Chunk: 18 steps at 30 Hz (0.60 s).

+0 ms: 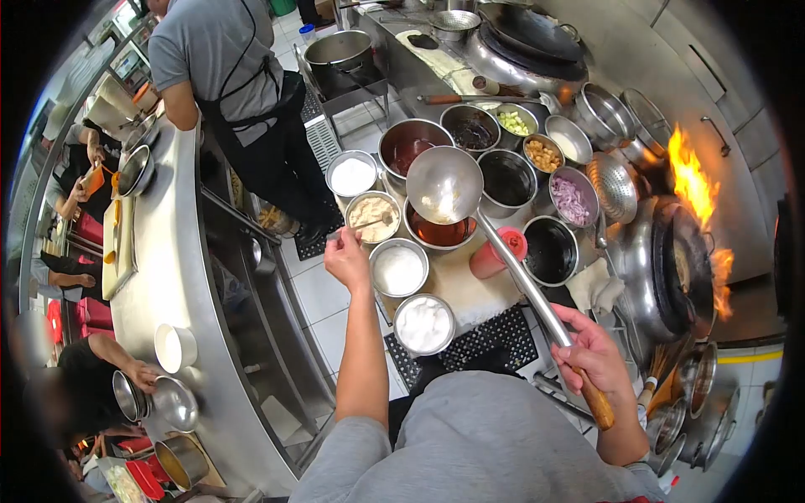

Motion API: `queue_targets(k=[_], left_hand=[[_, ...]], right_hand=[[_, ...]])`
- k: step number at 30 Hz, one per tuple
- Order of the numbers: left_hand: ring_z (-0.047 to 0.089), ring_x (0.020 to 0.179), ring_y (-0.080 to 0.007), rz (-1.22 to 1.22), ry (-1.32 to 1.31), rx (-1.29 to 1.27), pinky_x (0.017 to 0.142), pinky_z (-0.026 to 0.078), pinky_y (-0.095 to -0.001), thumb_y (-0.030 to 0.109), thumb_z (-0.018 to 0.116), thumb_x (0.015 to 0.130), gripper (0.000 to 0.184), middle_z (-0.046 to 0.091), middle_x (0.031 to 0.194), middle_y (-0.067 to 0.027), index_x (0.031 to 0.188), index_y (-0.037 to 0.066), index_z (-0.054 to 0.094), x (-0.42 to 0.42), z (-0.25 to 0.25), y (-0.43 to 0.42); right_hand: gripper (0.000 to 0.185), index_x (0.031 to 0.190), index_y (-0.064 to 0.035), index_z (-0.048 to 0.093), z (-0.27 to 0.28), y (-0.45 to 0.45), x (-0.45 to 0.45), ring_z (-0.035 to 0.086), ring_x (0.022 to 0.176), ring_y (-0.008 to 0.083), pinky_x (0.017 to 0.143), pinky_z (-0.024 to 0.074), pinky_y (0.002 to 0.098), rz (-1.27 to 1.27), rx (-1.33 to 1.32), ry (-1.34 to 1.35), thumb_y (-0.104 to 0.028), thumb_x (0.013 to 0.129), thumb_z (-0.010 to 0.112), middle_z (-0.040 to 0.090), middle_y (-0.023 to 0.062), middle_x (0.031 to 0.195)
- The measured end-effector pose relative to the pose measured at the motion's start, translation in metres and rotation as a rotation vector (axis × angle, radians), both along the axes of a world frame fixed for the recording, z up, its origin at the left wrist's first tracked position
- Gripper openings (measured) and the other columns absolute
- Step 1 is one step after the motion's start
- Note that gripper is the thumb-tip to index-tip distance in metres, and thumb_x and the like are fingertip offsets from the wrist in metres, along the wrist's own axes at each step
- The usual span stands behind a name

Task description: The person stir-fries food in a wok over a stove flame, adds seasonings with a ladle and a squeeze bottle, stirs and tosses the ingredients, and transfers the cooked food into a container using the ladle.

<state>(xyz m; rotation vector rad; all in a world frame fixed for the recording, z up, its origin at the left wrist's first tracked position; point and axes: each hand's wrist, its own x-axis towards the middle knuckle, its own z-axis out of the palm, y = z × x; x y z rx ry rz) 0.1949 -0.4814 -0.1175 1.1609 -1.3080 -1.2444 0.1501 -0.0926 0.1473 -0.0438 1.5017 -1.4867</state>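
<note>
Clasping the wooden-ended handle of a ladle [444, 183], the right hand [589, 356] is curled firmly around the grip, while the tool's metal bowl is held above a pot of reddish-orange sauce [432, 232]. The left hand [345, 258] is closed at the fingertips on a slender spoon [369, 224], whose far end is rested in a container of pale paste [366, 208]. Just beside it, white contents [399, 268] are held in round containers, and a red cylinder [495, 256] is set beneath the ladle's shaft. Farther right, chopped purple pieces [570, 203] and green pieces [513, 123] are kept in separate containers. Tall flames [693, 176] are seen beside a dark wok [668, 260] at the right. Across the kitchen, a co-worker in a grey shirt [214, 63] is shown from behind, and a steel bowl [178, 404] is touched by another person's hand [142, 375] on the left-hand counter [231, 402].
</note>
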Motion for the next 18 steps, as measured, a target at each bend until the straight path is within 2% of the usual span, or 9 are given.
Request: queue_targets(k=[2,4,7,8,10,13,15,17,18], left_hand=[[0.069,0.070,-0.0153,0.042,0.228,0.166,0.061,0.058,-0.0264,0.013,0.065,0.096,0.019,0.071,0.081,-0.0106,0.094,-0.005,0.067,0.004,-0.007,-0.005],[0.070,0.073,-0.0165,0.052,0.331,0.301,0.065,0.060,-0.0263,0.014,0.068,0.096,0.019,0.070,0.085,-0.0111,0.096,-0.004,0.064,0.013,-0.009,-0.008],[0.071,0.077,-0.0166,0.009,0.445,0.393,0.069,0.060,-0.0252,0.015,0.068,0.096,0.019,0.070,0.084,-0.0094,0.098,-0.003,0.063,0.024,0.057,0.007],[0.070,0.076,-0.0153,-0.026,0.406,0.316,0.071,0.059,-0.0258,0.016,0.068,0.096,0.022,0.070,0.088,-0.0125,0.095,-0.005,0.063,0.027,0.076,0.015],[0.068,0.075,-0.0137,0.029,0.247,-0.041,0.071,0.059,-0.0255,0.017,0.068,0.097,0.021,0.070,0.087,-0.0100,0.096,-0.004,0.067,0.031,0.099,0.028],[0.066,0.073,-0.0112,0.041,0.195,-0.154,0.069,0.057,-0.0247,0.015,0.067,0.097,0.018,0.070,0.083,-0.0065,0.096,-0.003,0.070,0.048,0.095,0.041],[0.066,0.072,-0.0107,-0.019,-0.022,-0.189,0.067,0.055,-0.0255,0.014,0.066,0.097,0.018,0.070,0.080,-0.0059,0.094,-0.003,0.071,0.056,0.079,0.058],[0.066,0.069,-0.0112,-0.057,-0.167,-0.220,0.064,0.052,-0.0278,0.011,0.065,0.095,0.016,0.071,0.076,-0.0071,0.092,-0.003,0.071,0.058,0.067,0.077],[0.068,0.068,-0.0144,-0.082,-0.216,-0.247,0.064,0.053,-0.0297,0.012,0.065,0.095,0.016,0.072,0.078,-0.0104,0.092,-0.003,0.071,0.057,0.056,0.082]], right_hand=[[0.062,0.150,-0.0063,0.037,0.000,0.000,-0.001,0.050,0.044,0.0070,0.039,0.0410,0.0216,0.004,0.003,0.007,-0.001,0.093,0.061,0.056,0.0013,0.070],[0.062,0.150,-0.0065,0.037,0.000,0.002,-0.003,0.050,0.044,0.0072,0.039,0.0412,0.0218,0.027,-0.004,0.013,-0.001,0.093,0.061,0.056,0.0011,0.070],[0.061,0.149,-0.0065,0.037,0.000,0.001,-0.007,0.050,0.044,0.0075,0.040,0.0414,0.0219,0.074,0.009,0.022,-0.001,0.093,0.061,0.056,0.0010,0.070],[0.061,0.149,-0.0065,0.037,0.001,0.002,-0.008,0.050,0.044,0.0076,0.040,0.0414,0.0219,0.091,0.021,0.024,-0.001,0.093,0.061,0.056,0.0009,0.070],[0.063,0.150,-0.0058,0.037,0.003,0.002,-0.006,0.050,0.043,0.0078,0.038,0.0409,0.0226,0.061,-0.001,-0.043,0.001,0.092,0.060,0.057,0.0030,0.072],[0.066,0.150,-0.0041,0.037,0.002,0.002,-0.006,0.050,0.042,0.0085,0.035,0.0393,0.0231,0.038,-0.038,-0.104,0.002,0.088,0.061,0.061,0.0077,0.077],[0.066,0.150,-0.0041,0.037,0.001,0.005,-0.006,0.050,0.041,0.0087,0.035,0.0390,0.0232,0.040,-0.066,-0.143,0.001,0.089,0.061,0.061,0.0083,0.079],[0.063,0.149,-0.0053,0.037,0.002,0.004,-0.006,0.050,0.042,0.0078,0.036,0.0399,0.0226,0.037,-0.040,-0.140,0.001,0.091,0.060,0.058,0.0047,0.075],[0.061,0.149,-0.0059,0.038,0.001,0.004,-0.005,0.050,0.043,0.0073,0.036,0.0403,0.0223,0.033,-0.031,-0.134,0.001,0.093,0.060,0.057,0.0030,0.073]])
